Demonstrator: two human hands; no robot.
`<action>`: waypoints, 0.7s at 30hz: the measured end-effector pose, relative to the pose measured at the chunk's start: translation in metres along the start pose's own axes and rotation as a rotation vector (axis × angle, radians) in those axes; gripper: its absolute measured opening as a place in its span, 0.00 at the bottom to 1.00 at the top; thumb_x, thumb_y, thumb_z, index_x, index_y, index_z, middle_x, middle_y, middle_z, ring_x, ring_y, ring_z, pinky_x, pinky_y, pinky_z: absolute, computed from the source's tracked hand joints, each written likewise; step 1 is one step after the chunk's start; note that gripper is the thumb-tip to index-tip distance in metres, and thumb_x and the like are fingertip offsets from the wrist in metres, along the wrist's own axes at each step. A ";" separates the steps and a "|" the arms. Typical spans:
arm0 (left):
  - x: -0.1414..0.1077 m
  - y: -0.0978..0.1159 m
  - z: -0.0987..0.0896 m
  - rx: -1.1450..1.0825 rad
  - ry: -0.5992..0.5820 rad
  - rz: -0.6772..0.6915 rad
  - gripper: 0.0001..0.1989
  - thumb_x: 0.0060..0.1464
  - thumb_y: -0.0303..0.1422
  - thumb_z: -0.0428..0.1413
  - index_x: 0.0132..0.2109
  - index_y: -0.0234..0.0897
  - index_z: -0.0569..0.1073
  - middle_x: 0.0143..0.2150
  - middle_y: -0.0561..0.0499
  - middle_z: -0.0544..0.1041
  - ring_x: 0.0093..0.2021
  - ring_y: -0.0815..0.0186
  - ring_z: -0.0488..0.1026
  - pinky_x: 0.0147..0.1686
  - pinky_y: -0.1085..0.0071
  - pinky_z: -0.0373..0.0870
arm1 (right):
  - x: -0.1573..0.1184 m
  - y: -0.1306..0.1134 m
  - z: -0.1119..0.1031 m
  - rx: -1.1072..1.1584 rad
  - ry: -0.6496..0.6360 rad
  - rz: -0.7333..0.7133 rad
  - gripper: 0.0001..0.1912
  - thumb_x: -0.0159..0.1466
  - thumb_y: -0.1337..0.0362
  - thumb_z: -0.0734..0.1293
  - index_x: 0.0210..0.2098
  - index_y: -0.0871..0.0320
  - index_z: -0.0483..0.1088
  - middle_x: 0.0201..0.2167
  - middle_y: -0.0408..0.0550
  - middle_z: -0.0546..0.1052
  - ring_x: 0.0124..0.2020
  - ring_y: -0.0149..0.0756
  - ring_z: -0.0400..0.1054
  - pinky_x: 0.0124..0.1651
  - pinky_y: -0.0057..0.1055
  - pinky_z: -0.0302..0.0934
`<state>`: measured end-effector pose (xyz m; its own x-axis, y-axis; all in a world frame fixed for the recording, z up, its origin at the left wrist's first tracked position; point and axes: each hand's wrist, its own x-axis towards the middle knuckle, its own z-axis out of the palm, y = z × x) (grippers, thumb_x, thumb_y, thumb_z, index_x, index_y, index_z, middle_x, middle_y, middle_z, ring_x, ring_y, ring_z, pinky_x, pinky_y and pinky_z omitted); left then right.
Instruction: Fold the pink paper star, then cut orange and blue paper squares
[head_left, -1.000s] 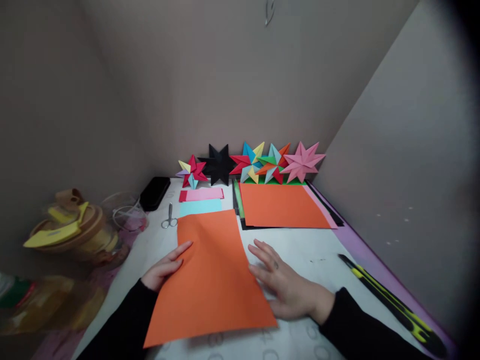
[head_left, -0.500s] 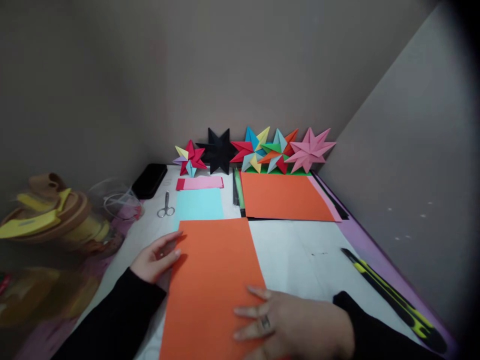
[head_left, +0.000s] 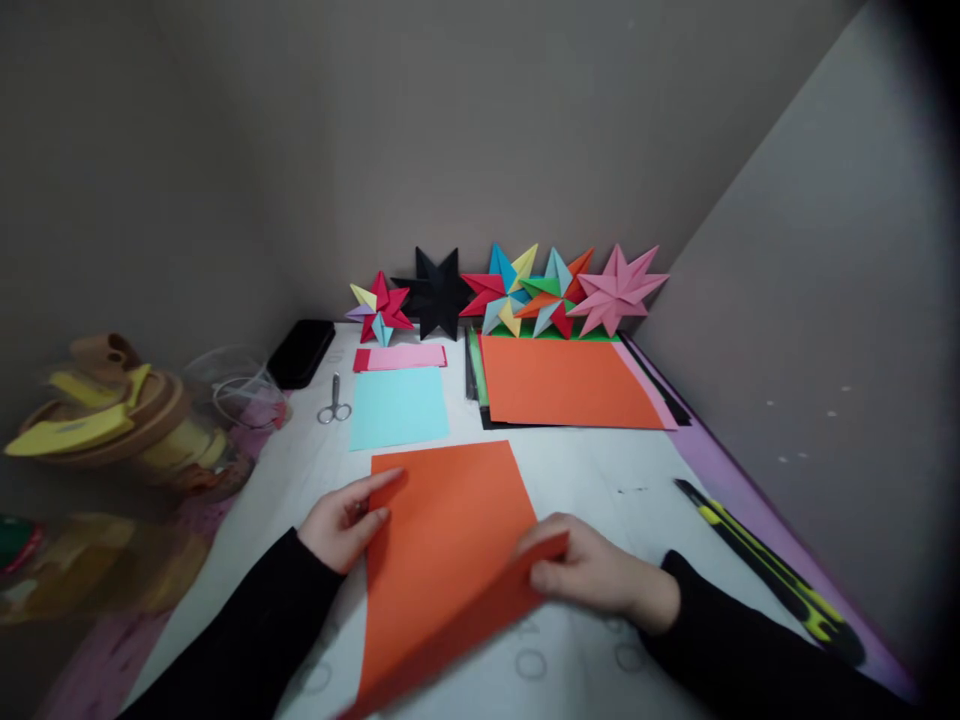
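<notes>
An orange sheet of paper (head_left: 450,540) lies on the white table cover in front of me, its near right corner raised and curling over. My right hand (head_left: 581,568) pinches that raised corner between thumb and fingers. At the sheet's left edge is my left hand (head_left: 356,515), with thumb and index finger apart and resting on the paper; its other fingers are curled underneath. A light blue square (head_left: 399,408) lies just beyond the orange sheet.
Small scissors (head_left: 334,402), a black phone (head_left: 301,354) and pink strips (head_left: 401,357) lie at the back left. Stacked coloured sheets (head_left: 570,382) and several folded stars (head_left: 437,293) are behind. A cutter (head_left: 772,575) is at right, a lidded cup (head_left: 161,430) at left.
My right hand has gone from lying spread on the orange sheet to gripping its near right corner and lifting it. The sheet has shifted slightly, uncovering more of the light blue square.
</notes>
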<state>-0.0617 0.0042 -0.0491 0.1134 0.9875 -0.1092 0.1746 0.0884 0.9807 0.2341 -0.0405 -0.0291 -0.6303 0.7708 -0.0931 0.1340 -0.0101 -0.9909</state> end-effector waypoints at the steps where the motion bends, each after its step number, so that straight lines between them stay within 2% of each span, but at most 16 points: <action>1: -0.002 0.003 -0.001 -0.022 -0.020 -0.021 0.21 0.42 0.36 0.62 0.46 0.37 0.78 0.49 0.42 0.78 0.49 0.54 0.73 0.53 0.62 0.66 | 0.001 0.005 0.001 -0.037 0.154 -0.016 0.20 0.61 0.50 0.63 0.41 0.60 0.75 0.37 0.52 0.78 0.39 0.40 0.73 0.43 0.32 0.67; 3: -0.008 0.011 -0.002 -0.079 -0.064 -0.072 0.21 0.43 0.38 0.63 0.46 0.38 0.78 0.46 0.43 0.79 0.43 0.55 0.76 0.46 0.63 0.71 | 0.005 0.012 0.000 -0.115 0.431 -0.076 0.20 0.61 0.51 0.64 0.44 0.58 0.73 0.51 0.55 0.71 0.49 0.43 0.68 0.50 0.35 0.64; 4: -0.011 0.015 -0.002 -0.109 -0.074 -0.086 0.21 0.42 0.39 0.64 0.46 0.38 0.78 0.44 0.43 0.80 0.41 0.55 0.77 0.43 0.63 0.72 | 0.006 0.015 -0.001 -0.145 0.526 -0.103 0.20 0.61 0.52 0.65 0.46 0.57 0.72 0.59 0.55 0.63 0.55 0.44 0.63 0.54 0.36 0.61; 6: -0.016 0.022 -0.001 -0.168 -0.064 -0.095 0.22 0.39 0.40 0.66 0.43 0.37 0.80 0.42 0.41 0.80 0.40 0.54 0.77 0.42 0.63 0.72 | 0.009 0.019 -0.004 -0.149 0.634 -0.123 0.19 0.59 0.51 0.66 0.44 0.56 0.73 0.67 0.51 0.48 0.61 0.47 0.55 0.57 0.37 0.58; 7: -0.019 0.025 0.000 -0.194 -0.049 -0.098 0.22 0.37 0.40 0.67 0.41 0.37 0.80 0.42 0.41 0.80 0.41 0.53 0.77 0.43 0.62 0.72 | 0.009 0.021 -0.005 -0.112 0.648 -0.115 0.19 0.59 0.51 0.67 0.44 0.56 0.73 0.67 0.50 0.47 0.62 0.47 0.54 0.57 0.37 0.59; 9: -0.021 0.028 0.002 -0.218 -0.040 -0.127 0.22 0.33 0.41 0.68 0.38 0.36 0.81 0.42 0.40 0.80 0.42 0.51 0.76 0.45 0.60 0.71 | 0.010 0.022 -0.006 0.023 0.623 -0.074 0.19 0.57 0.52 0.68 0.43 0.56 0.73 0.63 0.54 0.58 0.58 0.49 0.59 0.53 0.39 0.62; 11: -0.021 0.029 0.003 -0.265 -0.052 -0.149 0.22 0.35 0.44 0.67 0.38 0.36 0.81 0.42 0.40 0.80 0.45 0.49 0.75 0.46 0.59 0.70 | 0.010 0.023 -0.005 0.158 0.602 -0.001 0.19 0.57 0.53 0.69 0.43 0.58 0.72 0.51 0.56 0.72 0.48 0.47 0.69 0.45 0.39 0.67; 12: -0.020 0.028 0.003 -0.318 -0.078 -0.140 0.24 0.38 0.48 0.65 0.40 0.36 0.80 0.43 0.40 0.80 0.46 0.48 0.75 0.46 0.58 0.70 | 0.010 0.022 -0.004 0.189 0.615 0.036 0.18 0.57 0.54 0.69 0.41 0.59 0.72 0.45 0.55 0.75 0.43 0.46 0.71 0.41 0.38 0.68; 14: -0.018 0.027 0.004 -0.430 -0.168 -0.074 0.30 0.43 0.56 0.57 0.43 0.36 0.78 0.46 0.39 0.78 0.49 0.47 0.73 0.47 0.57 0.70 | 0.009 0.019 -0.002 0.153 0.704 0.079 0.16 0.57 0.55 0.69 0.40 0.59 0.71 0.39 0.53 0.77 0.38 0.43 0.72 0.38 0.36 0.68; 16: -0.018 0.025 0.007 -0.441 -0.255 0.024 0.33 0.43 0.57 0.57 0.48 0.37 0.75 0.50 0.39 0.76 0.50 0.48 0.72 0.47 0.59 0.69 | 0.008 0.015 -0.001 0.046 0.808 0.087 0.15 0.57 0.55 0.69 0.39 0.59 0.72 0.39 0.51 0.78 0.38 0.43 0.72 0.37 0.35 0.68; 18: -0.020 0.023 0.013 -0.326 -0.219 0.090 0.30 0.42 0.48 0.63 0.50 0.37 0.72 0.51 0.41 0.76 0.51 0.51 0.72 0.48 0.63 0.69 | 0.008 0.013 0.000 -0.056 0.860 0.086 0.14 0.57 0.56 0.68 0.38 0.59 0.72 0.38 0.51 0.78 0.37 0.42 0.72 0.37 0.34 0.67; 21: -0.025 0.018 0.023 -0.183 -0.038 0.052 0.19 0.45 0.39 0.63 0.43 0.35 0.73 0.44 0.43 0.78 0.43 0.57 0.75 0.42 0.67 0.71 | 0.008 0.012 0.002 -0.130 0.871 0.053 0.11 0.57 0.57 0.68 0.34 0.58 0.71 0.35 0.49 0.77 0.35 0.40 0.71 0.36 0.33 0.67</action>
<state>-0.0386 -0.0224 -0.0330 0.1546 0.9861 -0.0603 -0.0132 0.0631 0.9979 0.2296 -0.0358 -0.0420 0.1793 0.9836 0.0205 0.2658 -0.0284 -0.9636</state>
